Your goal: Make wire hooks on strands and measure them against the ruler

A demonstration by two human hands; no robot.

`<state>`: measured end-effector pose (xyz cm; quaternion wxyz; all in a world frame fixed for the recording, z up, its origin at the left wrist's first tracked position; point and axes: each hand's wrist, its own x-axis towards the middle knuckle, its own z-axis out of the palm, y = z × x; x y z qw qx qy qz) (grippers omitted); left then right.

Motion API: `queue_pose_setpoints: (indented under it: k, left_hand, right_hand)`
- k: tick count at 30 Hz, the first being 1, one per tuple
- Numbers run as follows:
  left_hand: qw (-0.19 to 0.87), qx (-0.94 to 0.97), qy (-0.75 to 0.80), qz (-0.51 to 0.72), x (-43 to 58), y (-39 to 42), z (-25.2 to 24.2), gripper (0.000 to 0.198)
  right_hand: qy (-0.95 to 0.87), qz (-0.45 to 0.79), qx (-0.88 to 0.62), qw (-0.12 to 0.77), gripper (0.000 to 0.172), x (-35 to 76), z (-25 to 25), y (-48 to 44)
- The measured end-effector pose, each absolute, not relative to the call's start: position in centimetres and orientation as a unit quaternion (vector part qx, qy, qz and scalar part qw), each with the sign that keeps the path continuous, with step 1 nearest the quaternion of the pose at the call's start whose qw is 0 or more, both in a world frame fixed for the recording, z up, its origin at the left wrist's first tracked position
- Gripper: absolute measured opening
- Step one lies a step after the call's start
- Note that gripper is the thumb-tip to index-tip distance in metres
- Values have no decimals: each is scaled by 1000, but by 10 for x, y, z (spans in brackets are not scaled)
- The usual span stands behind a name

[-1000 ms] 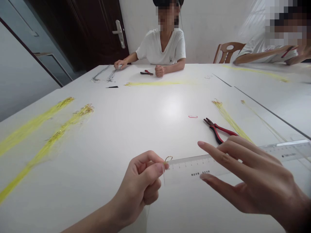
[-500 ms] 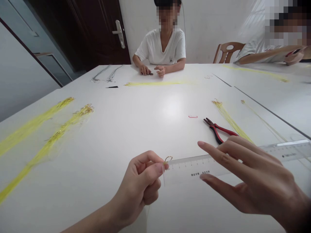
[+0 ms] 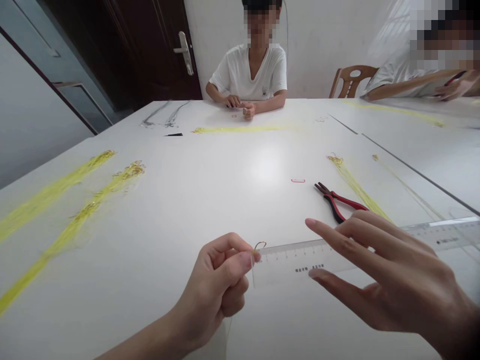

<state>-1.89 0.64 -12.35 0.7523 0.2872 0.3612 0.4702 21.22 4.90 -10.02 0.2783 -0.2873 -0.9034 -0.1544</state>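
Observation:
Between the thumb and forefinger of my left hand (image 3: 225, 280) is a small gold hook (image 3: 260, 244), its curved end sticking up at the left end of a clear ruler (image 3: 288, 265). A thin pale line hangs below that hand. My right hand (image 3: 390, 270) lies over the ruler with its fingers spread, thumb and fingertips on or just above it; it grips nothing. The palm hides the ruler's middle. Just beyond the right fingers lie red and black pliers (image 3: 333, 200), jaws pointing away to the left.
Yellow line bundles with gold hooks lie at left (image 3: 82, 215), right (image 3: 352, 182) and far centre (image 3: 240, 129) on the white table (image 3: 210, 190). A small red outlined piece (image 3: 298, 180) lies mid-table. Two people sit across and at the far right.
My hands, the hook and the ruler have not visibly moved. The person across has drawn both hands together, and a small red piece now shows beside them. The far-right person's hands have shifted slightly.

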Motion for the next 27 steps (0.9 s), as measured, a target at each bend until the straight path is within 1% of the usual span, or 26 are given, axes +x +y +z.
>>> queue_pose_setpoints:
  k: [27]
  left_hand:
    - [765, 273, 341, 473, -20, 6, -124, 23]
  right_hand:
    - [-905, -140, -285, 281, 48, 213, -101, 49]
